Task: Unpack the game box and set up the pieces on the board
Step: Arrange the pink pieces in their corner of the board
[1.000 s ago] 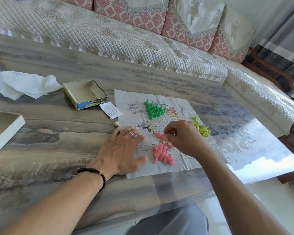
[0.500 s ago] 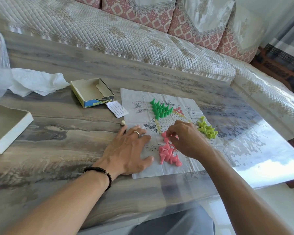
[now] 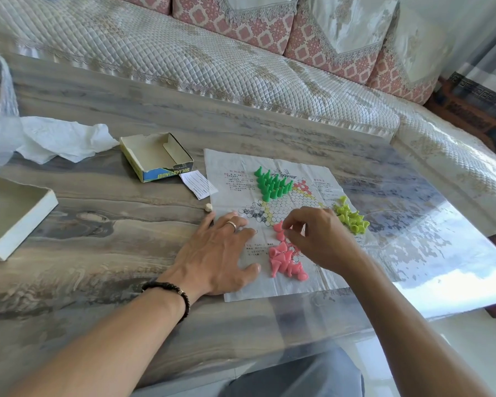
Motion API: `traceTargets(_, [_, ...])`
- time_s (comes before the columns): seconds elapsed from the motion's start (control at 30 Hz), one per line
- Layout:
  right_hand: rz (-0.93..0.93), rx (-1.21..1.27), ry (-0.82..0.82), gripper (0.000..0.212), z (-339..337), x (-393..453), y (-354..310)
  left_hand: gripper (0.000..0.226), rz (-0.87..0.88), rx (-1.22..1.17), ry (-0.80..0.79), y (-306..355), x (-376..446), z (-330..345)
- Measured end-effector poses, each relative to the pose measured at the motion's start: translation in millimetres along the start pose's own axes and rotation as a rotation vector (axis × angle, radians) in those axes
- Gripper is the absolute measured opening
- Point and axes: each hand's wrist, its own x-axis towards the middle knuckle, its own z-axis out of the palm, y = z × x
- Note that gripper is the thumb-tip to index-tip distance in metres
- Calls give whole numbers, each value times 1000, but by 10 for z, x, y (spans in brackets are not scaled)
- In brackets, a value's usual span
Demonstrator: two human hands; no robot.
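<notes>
Green pieces [image 3: 272, 186], pink pieces [image 3: 285, 260], lime pieces [image 3: 351, 217]; grey-veined marble table [image 3: 98, 239]; white quilted sofa [image 3: 184, 58].

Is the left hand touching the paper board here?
Touching. The head view shows the left hand lying flat with spread fingers on the paper board's near-left part, thumb and fingertips resting on the sheet.

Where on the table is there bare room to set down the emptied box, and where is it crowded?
Bare table lies between the white tray, the open box and the left hand. The far strip by the sofa is free too. Crowded: the paper board, with green pieces, yellow-green pieces, pink pieces and the right hand.
</notes>
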Motion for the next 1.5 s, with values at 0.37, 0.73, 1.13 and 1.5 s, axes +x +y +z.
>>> traceTargets(0.37, [36,-61,-145,16,97,-147,-22,71,-7,-20,4,5,8,-3])
traceTargets(0.73, [161,154,100,21,39,-188,110,71,-3,-5,17,1,6,5])
traceTargets(1.13, [224,187,163,9,38,-160,130,71,-4,-15,15,10,3,4])
traceTargets(1.5, [185,67,95,3,102,-90,201,65,-5,-28,18,2,18,16])
